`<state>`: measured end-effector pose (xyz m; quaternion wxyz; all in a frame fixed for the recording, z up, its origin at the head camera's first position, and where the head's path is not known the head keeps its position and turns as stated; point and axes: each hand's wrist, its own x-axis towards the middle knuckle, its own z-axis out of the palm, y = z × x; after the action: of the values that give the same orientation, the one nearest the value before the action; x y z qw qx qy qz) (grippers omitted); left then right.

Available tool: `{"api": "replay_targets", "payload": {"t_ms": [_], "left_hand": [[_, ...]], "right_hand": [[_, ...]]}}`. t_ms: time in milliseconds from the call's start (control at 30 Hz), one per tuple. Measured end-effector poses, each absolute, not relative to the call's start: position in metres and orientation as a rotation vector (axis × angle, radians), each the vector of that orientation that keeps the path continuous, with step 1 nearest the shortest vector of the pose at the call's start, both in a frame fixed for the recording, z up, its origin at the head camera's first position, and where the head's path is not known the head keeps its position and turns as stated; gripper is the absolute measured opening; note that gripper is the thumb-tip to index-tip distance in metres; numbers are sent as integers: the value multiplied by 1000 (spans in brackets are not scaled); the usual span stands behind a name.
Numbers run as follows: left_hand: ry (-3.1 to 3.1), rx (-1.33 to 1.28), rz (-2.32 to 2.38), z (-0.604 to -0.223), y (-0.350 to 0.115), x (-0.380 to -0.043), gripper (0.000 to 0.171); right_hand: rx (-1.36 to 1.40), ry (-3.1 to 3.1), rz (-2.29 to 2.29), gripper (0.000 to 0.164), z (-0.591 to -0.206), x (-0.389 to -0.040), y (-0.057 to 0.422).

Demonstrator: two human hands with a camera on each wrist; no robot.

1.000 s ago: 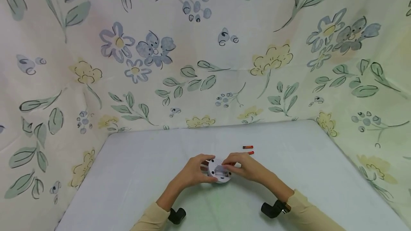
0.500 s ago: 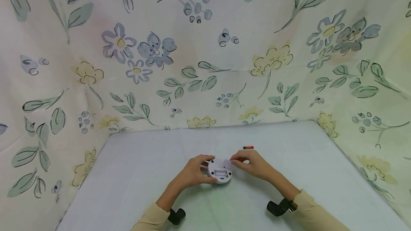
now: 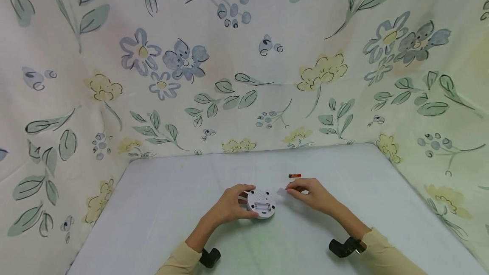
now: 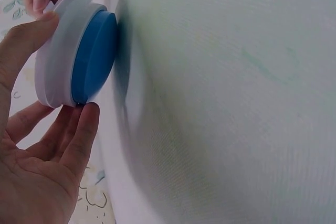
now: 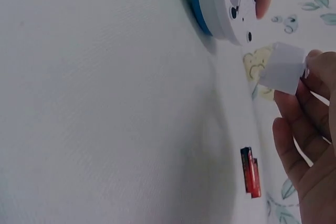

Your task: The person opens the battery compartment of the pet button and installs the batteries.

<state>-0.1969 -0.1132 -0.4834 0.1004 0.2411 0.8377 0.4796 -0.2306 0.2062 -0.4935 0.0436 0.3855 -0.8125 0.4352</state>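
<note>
My left hand (image 3: 229, 203) grips a round white device (image 3: 261, 194) by its rim, thumb at the near side and fingers at the far side. Its underside faces up, showing speaker holes, small dark feet and an uncovered battery compartment (image 3: 262, 206) with no batteries in it. In the left wrist view its blue face (image 4: 97, 56) points down toward the table. To the right of it, my right hand (image 3: 313, 194) pinches a thin white battery cover (image 5: 283, 69) between thumb and fingers, apart from the device.
Two red-and-black batteries (image 5: 249, 171) lie side by side on the white table (image 3: 172, 194), beyond my right hand; in the head view only one battery (image 3: 295, 175) shows. A floral cloth (image 3: 237, 75) hangs behind the table and along both sides.
My right hand has lifted the battery cover off the device and moved it to the right, baring the compartment. My left hand keeps its grip in place.
</note>
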Motion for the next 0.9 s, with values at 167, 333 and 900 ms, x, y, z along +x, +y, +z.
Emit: {"api": "replay_targets", "payload": {"t_ms": [167, 333, 900], "left_hand": [[2483, 712, 1405, -483, -113, -197, 74], [2483, 700, 1399, -482, -113, -196, 74], [2472, 737, 1423, -482, -113, -196, 73]], "right_hand": [[1155, -2496, 1323, 12, -497, -230, 216], [1107, -2524, 1349, 13, -499, -228, 228], [1047, -2601, 1259, 14, -505, -221, 266]]}}
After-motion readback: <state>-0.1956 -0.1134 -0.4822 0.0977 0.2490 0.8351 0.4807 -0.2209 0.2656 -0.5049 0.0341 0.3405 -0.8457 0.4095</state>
